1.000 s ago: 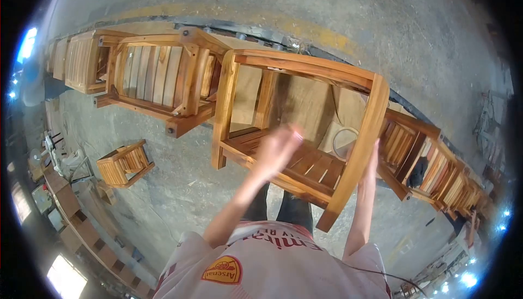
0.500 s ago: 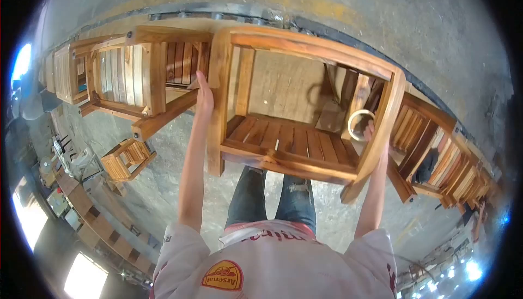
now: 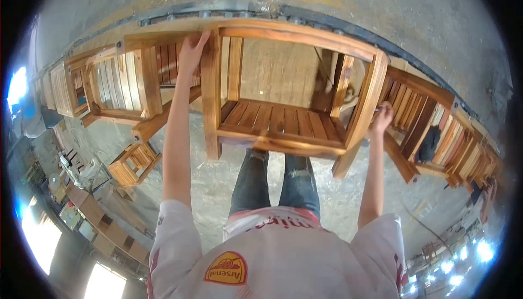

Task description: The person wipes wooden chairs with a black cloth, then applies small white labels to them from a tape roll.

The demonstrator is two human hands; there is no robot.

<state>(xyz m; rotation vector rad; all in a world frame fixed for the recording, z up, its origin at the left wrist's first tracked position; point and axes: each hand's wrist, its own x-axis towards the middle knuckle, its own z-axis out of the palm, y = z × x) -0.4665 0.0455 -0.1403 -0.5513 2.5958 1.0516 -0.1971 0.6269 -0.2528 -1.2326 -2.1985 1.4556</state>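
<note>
A varnished wooden frame with a slatted shelf (image 3: 280, 120) stands in front of my legs. My left hand (image 3: 193, 51) is at its upper left corner, fingers apart, against the left post. Beside the right post is my right hand (image 3: 383, 115), its fingers bent together around something small and pale that I cannot make out. The ring seen earlier near this hand is not clearly visible.
More slatted wooden pieces stand in a row at the left (image 3: 117, 81) and right (image 3: 419, 119). A small wooden piece (image 3: 133, 164) sits on the floor at the left. Dark cloth (image 3: 429, 144) lies on the right pieces.
My left hand has moved up along the left post. My right hand has come out to the right of the frame. In view, the frame has shifted slightly left and up.
</note>
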